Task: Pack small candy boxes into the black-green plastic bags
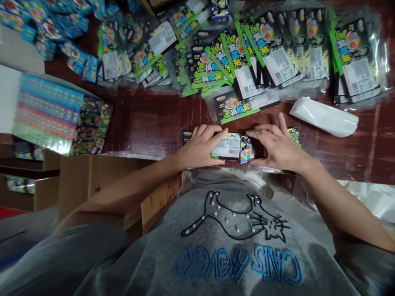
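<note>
My left hand point(200, 146) grips a flat black candy packet point(228, 146) with a white printed label at the table's front edge. Its thumb and fingers lie across the packet's left part. Against the packet's right end stands a small purple candy box point(246, 150), between my two hands. My right hand point(274, 144) is curved over a small candy box of dark red and green, with one finger raised. Most of that box is hidden under the palm; a colourful end of the box point(294, 135) shows past the hand.
Many black-and-green candy packets point(271, 45) lie overlapping along the far side. A rolled white sheet point(324, 116) is at the right. Blue packets point(61, 24) are heaped far left, above a block of stacked colourful boxes point(46, 111). Open cardboard cartons point(77, 181) stand below the table edge.
</note>
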A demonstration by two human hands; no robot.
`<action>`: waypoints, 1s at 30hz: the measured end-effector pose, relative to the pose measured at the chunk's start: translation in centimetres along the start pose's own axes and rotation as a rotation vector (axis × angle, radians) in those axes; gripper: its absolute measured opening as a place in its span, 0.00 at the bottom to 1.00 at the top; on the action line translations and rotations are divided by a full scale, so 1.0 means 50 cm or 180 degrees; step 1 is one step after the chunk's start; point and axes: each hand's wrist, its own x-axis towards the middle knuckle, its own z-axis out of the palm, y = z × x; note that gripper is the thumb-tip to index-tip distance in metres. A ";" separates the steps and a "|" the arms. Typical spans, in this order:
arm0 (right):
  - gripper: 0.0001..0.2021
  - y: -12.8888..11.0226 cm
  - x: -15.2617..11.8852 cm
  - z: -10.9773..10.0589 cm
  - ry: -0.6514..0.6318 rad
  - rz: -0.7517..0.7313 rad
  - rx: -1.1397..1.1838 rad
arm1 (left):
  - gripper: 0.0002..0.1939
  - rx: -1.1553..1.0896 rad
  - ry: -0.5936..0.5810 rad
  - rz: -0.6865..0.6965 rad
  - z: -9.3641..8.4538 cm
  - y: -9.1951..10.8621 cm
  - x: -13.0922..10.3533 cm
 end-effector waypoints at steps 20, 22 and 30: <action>0.39 0.048 -0.093 -0.050 -0.0097 0.0007 0.0015 | 0.56 0.0000 -0.0056 -0.0262 0.009 0.024 0.019; 0.38 0.050 -0.073 -0.037 -0.0058 -0.0215 0.0326 | 0.56 -0.0028 -0.0037 -0.0216 0.008 0.023 0.024; 0.38 0.031 -0.006 0.000 0.0165 -0.0117 0.0228 | 0.55 -0.0091 0.0089 -0.0382 0.021 0.041 0.038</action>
